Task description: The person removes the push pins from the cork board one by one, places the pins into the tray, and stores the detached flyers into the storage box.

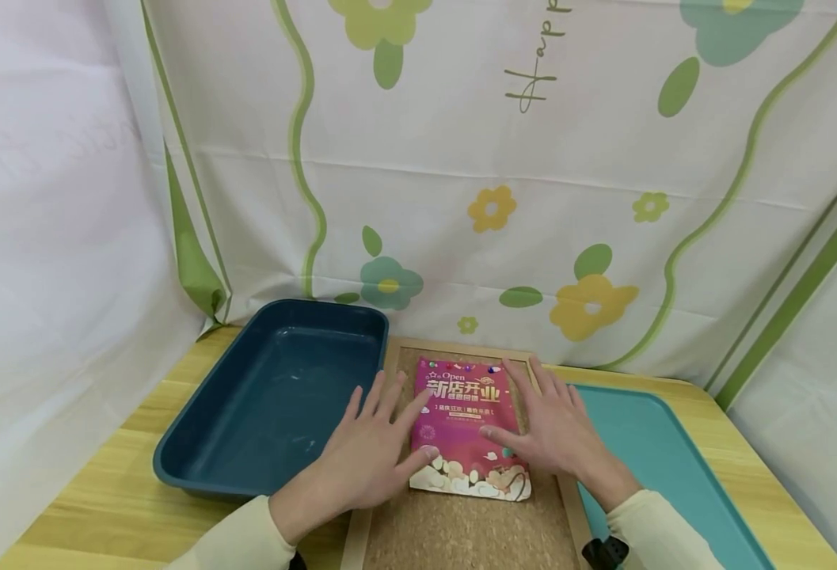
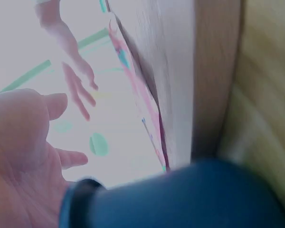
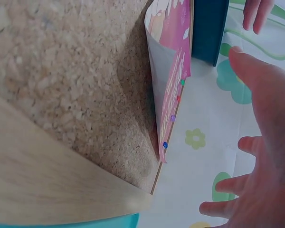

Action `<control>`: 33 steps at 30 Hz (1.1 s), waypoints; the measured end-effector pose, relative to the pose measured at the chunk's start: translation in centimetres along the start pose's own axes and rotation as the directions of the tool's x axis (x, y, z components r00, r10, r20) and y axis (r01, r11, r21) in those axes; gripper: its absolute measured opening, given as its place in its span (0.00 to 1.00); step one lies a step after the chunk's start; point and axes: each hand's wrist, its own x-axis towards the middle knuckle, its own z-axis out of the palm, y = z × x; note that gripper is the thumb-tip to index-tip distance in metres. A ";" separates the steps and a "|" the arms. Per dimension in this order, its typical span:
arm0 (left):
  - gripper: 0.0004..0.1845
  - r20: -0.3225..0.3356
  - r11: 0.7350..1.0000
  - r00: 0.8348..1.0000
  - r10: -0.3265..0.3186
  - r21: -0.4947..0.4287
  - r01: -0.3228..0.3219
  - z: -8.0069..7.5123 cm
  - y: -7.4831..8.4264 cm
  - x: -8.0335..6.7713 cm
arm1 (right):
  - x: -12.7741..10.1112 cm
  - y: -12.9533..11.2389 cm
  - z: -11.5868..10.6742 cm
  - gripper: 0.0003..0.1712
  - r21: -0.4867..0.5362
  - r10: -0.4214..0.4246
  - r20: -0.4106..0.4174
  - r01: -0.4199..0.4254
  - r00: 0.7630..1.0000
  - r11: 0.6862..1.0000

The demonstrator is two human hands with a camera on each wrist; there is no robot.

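A pink and purple paper flyer (image 1: 466, 443) with gold lettering lies on a wood-framed cork board (image 1: 454, 526). Along its top edge sit several small coloured push pins (image 3: 172, 118). Below the pins, the paper lifts away from the cork, its pale underside showing in the right wrist view. Over the flyer's left edge is my left hand (image 1: 364, 461), fingers spread and holding nothing. My right hand (image 1: 557, 423) spreads over the right edge, also holding nothing. Both wrist views show the hands apart from the paper.
A deep dark blue tray (image 1: 268, 396) stands left of the board, close against its frame. To the right lies a flat teal tray (image 1: 663, 467). All rest on a wood-grain table (image 1: 97, 503), with a flowered white curtain (image 1: 432, 158) behind.
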 end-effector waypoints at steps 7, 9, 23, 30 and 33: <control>0.42 0.032 0.998 0.998 0.057 -0.026 -0.056 1.7 1.4 -0.3 | 0.2 0.2 0.2 0.63 0.011 0.004 0.013 -0.004 1.000 1.000; 0.42 0.050 0.998 0.996 0.068 -0.021 -0.067 2.2 1.7 -0.4 | 0.2 0.2 0.2 0.63 0.016 0.002 0.015 -0.002 1.000 1.000; 0.42 0.082 0.981 0.997 -0.007 -0.193 0.023 4.4 2.1 0.4 | 0.3 0.1 0.5 0.62 0.022 -0.018 0.024 0.018 1.000 1.000; 0.40 0.098 0.981 0.995 0.013 -0.192 0.007 4.3 1.7 0.3 | 0.3 0.0 0.6 0.61 0.025 -0.039 0.025 0.039 0.999 0.999; 0.38 0.103 0.984 0.994 0.028 -0.176 -0.010 4.4 1.6 0.3 | 0.3 0.0 0.7 0.61 0.027 -0.046 0.032 0.045 0.998 0.999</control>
